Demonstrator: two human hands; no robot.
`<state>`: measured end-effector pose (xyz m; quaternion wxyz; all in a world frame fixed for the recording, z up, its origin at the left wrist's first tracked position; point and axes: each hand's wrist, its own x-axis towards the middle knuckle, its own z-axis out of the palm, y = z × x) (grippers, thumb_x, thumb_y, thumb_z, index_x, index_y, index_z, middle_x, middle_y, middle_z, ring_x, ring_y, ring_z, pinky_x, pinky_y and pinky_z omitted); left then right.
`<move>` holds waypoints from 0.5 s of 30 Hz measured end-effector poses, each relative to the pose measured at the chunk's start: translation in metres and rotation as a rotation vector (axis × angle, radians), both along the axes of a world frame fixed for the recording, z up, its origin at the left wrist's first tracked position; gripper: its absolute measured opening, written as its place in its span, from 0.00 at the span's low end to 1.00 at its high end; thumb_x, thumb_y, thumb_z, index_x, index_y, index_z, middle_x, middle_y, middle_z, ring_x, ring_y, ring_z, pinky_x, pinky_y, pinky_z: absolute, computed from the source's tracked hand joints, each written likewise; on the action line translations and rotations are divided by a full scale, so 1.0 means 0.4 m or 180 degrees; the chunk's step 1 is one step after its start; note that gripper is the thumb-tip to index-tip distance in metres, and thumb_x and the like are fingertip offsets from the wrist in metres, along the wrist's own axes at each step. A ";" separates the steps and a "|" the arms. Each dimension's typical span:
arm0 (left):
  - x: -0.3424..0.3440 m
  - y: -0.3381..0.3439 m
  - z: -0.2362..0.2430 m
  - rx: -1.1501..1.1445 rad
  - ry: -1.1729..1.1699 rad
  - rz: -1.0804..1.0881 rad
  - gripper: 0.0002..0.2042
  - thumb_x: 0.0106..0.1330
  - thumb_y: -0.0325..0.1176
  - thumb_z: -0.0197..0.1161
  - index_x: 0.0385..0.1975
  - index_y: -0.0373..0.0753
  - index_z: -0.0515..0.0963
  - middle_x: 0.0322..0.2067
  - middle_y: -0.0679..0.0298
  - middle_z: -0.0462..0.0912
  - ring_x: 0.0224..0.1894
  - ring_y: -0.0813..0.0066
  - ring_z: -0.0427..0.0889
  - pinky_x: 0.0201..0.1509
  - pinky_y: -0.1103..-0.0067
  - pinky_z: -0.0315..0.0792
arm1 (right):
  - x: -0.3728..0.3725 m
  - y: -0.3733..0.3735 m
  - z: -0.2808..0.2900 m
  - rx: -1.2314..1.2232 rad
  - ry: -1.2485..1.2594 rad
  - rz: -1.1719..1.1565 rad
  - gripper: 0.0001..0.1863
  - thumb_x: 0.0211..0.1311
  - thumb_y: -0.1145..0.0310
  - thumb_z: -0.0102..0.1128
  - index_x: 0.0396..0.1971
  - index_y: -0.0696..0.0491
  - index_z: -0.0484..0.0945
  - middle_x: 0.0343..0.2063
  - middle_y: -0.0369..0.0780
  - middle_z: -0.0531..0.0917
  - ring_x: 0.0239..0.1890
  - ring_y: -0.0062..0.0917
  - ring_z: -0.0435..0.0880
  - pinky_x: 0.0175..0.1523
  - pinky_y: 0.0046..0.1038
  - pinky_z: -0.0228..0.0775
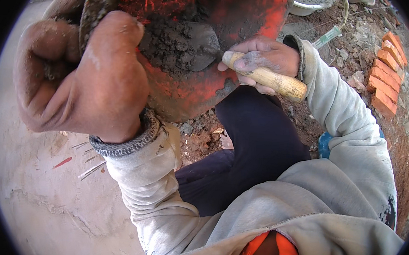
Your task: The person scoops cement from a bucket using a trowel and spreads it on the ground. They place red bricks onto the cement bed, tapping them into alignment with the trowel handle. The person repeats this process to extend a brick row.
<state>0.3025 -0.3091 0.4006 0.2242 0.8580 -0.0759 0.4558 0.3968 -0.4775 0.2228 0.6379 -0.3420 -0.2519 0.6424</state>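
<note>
Trowel in a bucket of wet mortar

Head view, the only one. Trowel (203,46) in the bucket's mouth, blade against the mortar (170,47), handle slanting out over the near rim. Right hand (265,60) wrapped around the handle; left hand (96,79) clenched on the bucket's (180,96) rim, fingertips partly hidden.

Handling, my judgement: trowel light when bare, blade-heavy once loaded; blade stiff, probably slick where wet. Best hold is the handle's middle, thumb along the top. Bucket likely heavy with its load, wall a little flexible; rim the surest grip, though grit and smears may make it slide. Nothing looks fragile.

Materials: handle pale wood, rounded, swelling toward the butt. Blade flat, grey, filmed with mix. Mortar dark, lumpy, damp, paste-like. Bucket wall red-orange, curved, streaked grey; rim crusted.

Around: orange bricks (386,76), sharp-edged, stacked right on rough brown soil (406,189); pale, cracked slab (43,197) at left.
</note>
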 end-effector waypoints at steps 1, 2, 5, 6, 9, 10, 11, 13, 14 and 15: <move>-0.004 0.013 0.000 -0.0051 -0.0028 0.0137 0.08 0.37 0.13 0.63 0.08 0.31 0.72 0.17 0.67 0.71 0.18 0.83 0.69 0.23 0.85 0.63 | -0.006 0.015 0.016 0.0070 -0.0037 -0.0001 0.25 0.62 0.55 0.57 0.47 0.64 0.72 0.19 0.36 0.73 0.13 0.18 0.71 0.17 0.19 0.64; -0.004 0.032 -0.005 -0.0084 -0.0071 0.0274 0.08 0.37 0.13 0.63 0.08 0.31 0.72 0.15 0.69 0.70 0.18 0.84 0.68 0.23 0.85 0.62 | -0.011 0.029 0.030 0.0135 -0.0074 -0.0006 0.26 0.62 0.55 0.57 0.47 0.64 0.72 0.19 0.36 0.73 0.13 0.18 0.71 0.17 0.19 0.64; -0.010 0.121 -0.052 -0.0029 -0.0202 0.0697 0.08 0.35 0.17 0.65 0.09 0.33 0.71 0.13 0.73 0.65 0.16 0.85 0.63 0.21 0.85 0.56 | -0.009 0.049 0.048 0.0289 -0.0037 0.0017 0.25 0.62 0.55 0.56 0.46 0.64 0.73 0.20 0.36 0.73 0.13 0.17 0.71 0.17 0.18 0.64; -0.006 0.142 -0.082 -0.0360 -0.0283 0.0776 0.10 0.35 0.17 0.64 0.08 0.34 0.68 0.13 0.73 0.64 0.16 0.84 0.61 0.20 0.84 0.54 | -0.013 0.057 0.049 0.0302 0.0002 0.0029 0.25 0.62 0.56 0.56 0.46 0.64 0.73 0.21 0.36 0.74 0.13 0.17 0.71 0.17 0.18 0.63; 0.014 0.192 -0.179 -0.1519 -0.0549 0.1150 0.14 0.34 0.16 0.64 0.07 0.38 0.63 0.13 0.74 0.63 0.15 0.84 0.60 0.19 0.83 0.52 | 0.025 0.060 0.014 0.0436 0.0236 0.0300 0.23 0.63 0.59 0.54 0.48 0.64 0.73 0.22 0.36 0.74 0.12 0.15 0.70 0.16 0.16 0.64; -0.002 0.203 -0.197 -0.1882 -0.0649 0.1344 0.15 0.34 0.15 0.64 0.07 0.39 0.62 0.13 0.74 0.63 0.14 0.84 0.60 0.19 0.82 0.53 | 0.049 0.044 0.015 0.0451 0.0240 0.0424 0.24 0.63 0.60 0.55 0.49 0.66 0.72 0.22 0.36 0.75 0.13 0.14 0.71 0.17 0.15 0.66; -0.027 0.219 -0.217 -0.2137 -0.0723 0.1431 0.16 0.34 0.15 0.65 0.07 0.39 0.62 0.14 0.74 0.64 0.14 0.84 0.61 0.19 0.82 0.54 | 0.057 0.018 0.014 0.0456 0.0291 0.0546 0.25 0.63 0.61 0.55 0.51 0.67 0.71 0.23 0.37 0.75 0.14 0.13 0.72 0.17 0.14 0.67; -0.055 0.288 -0.290 -0.2669 -0.0918 0.1499 0.17 0.33 0.15 0.66 0.08 0.40 0.61 0.14 0.72 0.67 0.14 0.83 0.63 0.19 0.81 0.57 | 0.102 -0.050 -0.005 0.0301 -0.0103 0.0519 0.27 0.61 0.61 0.57 0.53 0.67 0.69 0.24 0.37 0.76 0.14 0.13 0.73 0.17 0.13 0.69; -0.090 0.332 -0.317 -0.2696 -0.0943 0.1571 0.16 0.33 0.15 0.66 0.11 0.38 0.63 0.16 0.68 0.72 0.15 0.81 0.68 0.20 0.81 0.62 | 0.132 -0.099 -0.008 0.0184 -0.0529 0.0372 0.29 0.59 0.61 0.59 0.54 0.66 0.69 0.25 0.38 0.76 0.14 0.13 0.74 0.17 0.14 0.69; -0.152 0.426 -0.361 -0.2681 -0.0818 0.1532 0.15 0.33 0.13 0.64 0.12 0.37 0.64 0.18 0.62 0.76 0.17 0.78 0.73 0.21 0.80 0.66 | 0.165 -0.148 -0.015 -0.0164 -0.1197 0.0416 0.29 0.58 0.61 0.61 0.55 0.64 0.70 0.25 0.37 0.77 0.16 0.15 0.76 0.21 0.17 0.72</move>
